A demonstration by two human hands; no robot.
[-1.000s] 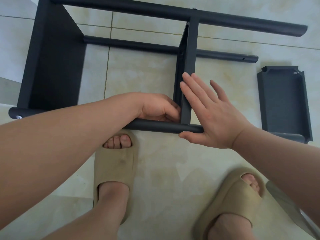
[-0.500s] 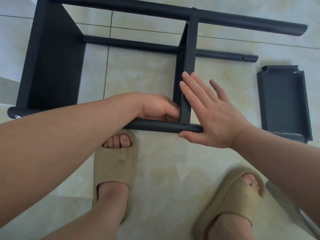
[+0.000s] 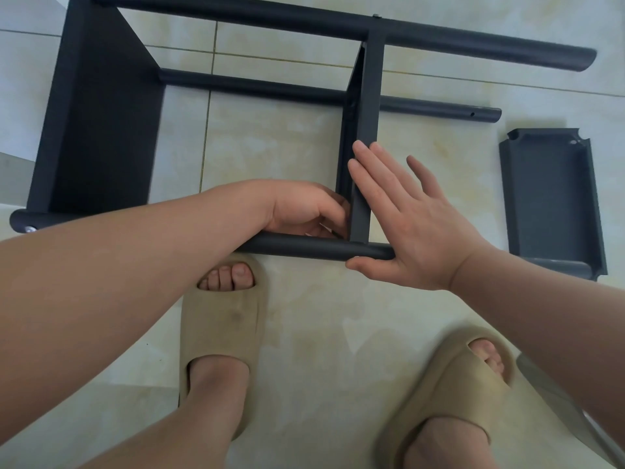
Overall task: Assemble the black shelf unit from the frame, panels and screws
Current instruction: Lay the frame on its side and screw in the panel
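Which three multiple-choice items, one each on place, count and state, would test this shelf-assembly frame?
1. Where does the loose dark grey tray-shaped panel lie? A) on the pale tile floor, right of the black tube frame; B) between the feet; C) atop the frame.
2. How many beige foam slide sandals show? A) one; B) two; C) three.
3. How is the right hand? A) holding a screwdriver; B) clenched, empty; C) flat, fingers straight, against the frame's black middle panel.
Key: 1A, it lies apart on tiles at the right; 2B, one on each foot; 3C, straight fingers lie along the panel.
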